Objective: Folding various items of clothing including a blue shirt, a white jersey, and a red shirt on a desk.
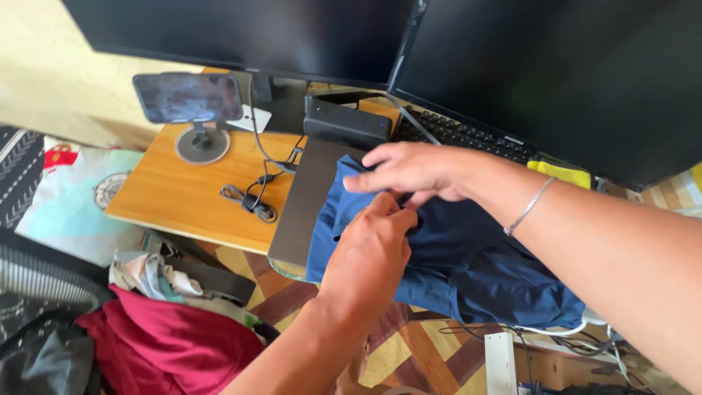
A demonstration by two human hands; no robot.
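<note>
Both grips pinched narrow on the blue shorts (468,271) — left hand (369,252) at the hem, right hand (417,172) above — I'd keep fabric taut & flat on the worktop (183,190) w/ even tension.

Your left hand (369,252) covers the spot where it meets the blue garment (453,256), so you cannot tell how its fingertips grip the cloth. Your right hand (417,172) hides its own thumb and the fold beneath it. The garment itself conceals much of the grey laptop (303,201) under it, and your right forearm blocks its far side. Both monitors (292,33) run off the top edge. The phone (188,97) screen shows only a blur. The keyboard (457,135) keys are too small to read. The red cloth (175,344) is cut off at the bottom edge.
</note>
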